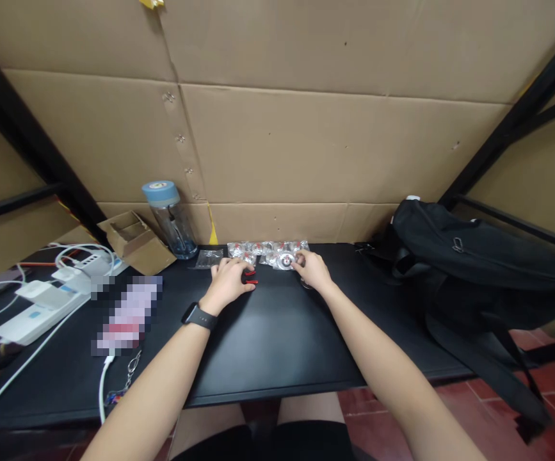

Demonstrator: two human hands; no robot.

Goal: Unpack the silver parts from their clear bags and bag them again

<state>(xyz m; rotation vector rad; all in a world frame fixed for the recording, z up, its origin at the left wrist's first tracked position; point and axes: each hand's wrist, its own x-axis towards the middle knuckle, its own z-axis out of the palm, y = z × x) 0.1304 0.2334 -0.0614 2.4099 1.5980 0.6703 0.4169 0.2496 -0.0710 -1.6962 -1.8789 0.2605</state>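
My left hand rests on the black table with its fingers curled round a small red and black object. My right hand lies a little to the right, fingertips pinched on one of several small clear bags that hold round silver and red parts. The bags sit in a row near the table's back edge. An empty clear bag lies just left of them. A black watch is on my left wrist.
A clear bottle with a blue lid and an open cardboard box stand at the back left. White chargers and cables lie at far left, a phone nearer. A black backpack fills the right side. Cardboard walls the back.
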